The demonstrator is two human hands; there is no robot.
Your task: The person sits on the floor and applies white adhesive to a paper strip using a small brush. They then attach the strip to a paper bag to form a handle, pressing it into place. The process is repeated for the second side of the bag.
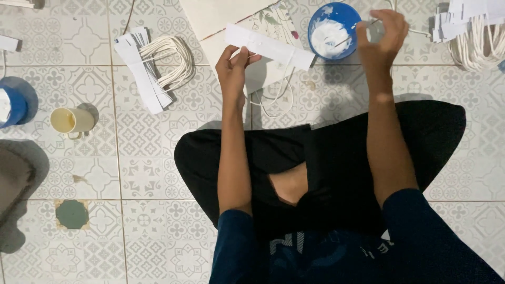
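I sit cross-legged on a patterned tile floor. My left hand [234, 66] pinches the left end of a long white paper strip [269, 46], with a white cord loop [276, 97] hanging below it. My right hand [381, 34] grips a thin stick [344, 38] that reaches into a blue bowl of white paste [331, 29]. A flat paper bag with a floral print [273, 23] lies under the strip.
A stack of white strips [139, 68] and a bundle of white cords [171, 60] lie at the left. A cream mug [71, 121] and a blue container [16, 100] stand farther left. More strips [465, 16] and cords [478, 47] lie top right.
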